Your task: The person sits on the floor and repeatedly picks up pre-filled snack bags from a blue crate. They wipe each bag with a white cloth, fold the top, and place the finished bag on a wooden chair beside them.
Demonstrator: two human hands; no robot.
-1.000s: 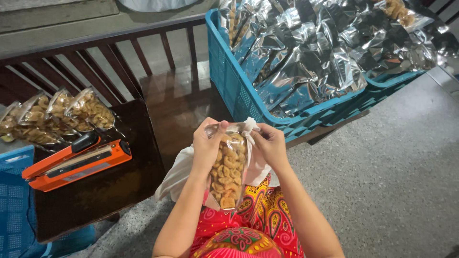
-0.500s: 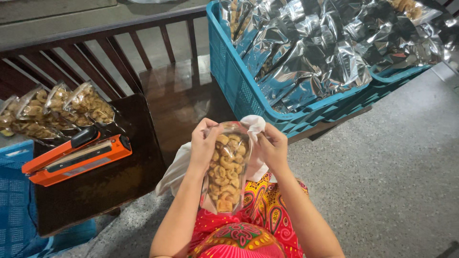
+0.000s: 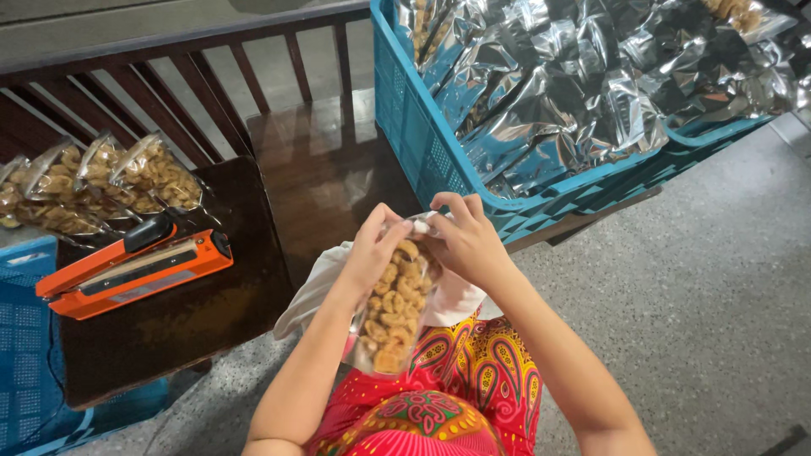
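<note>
Right now both my hands, left (image 3: 372, 253) and right (image 3: 463, 241), pinch the mouth of a clear snack bag (image 3: 390, 312) above my lap; it seems light, crinkly and slippery, its fried pieces brittle, so I grip the empty top edge.

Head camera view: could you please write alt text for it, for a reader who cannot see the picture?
Both hands, left hand and right hand, hold the top of a clear bag of fried snacks above the person's lap. An orange heat sealer and filled snack bags lie on a dark wooden table; a blue crate holds silver foil bags.
</note>
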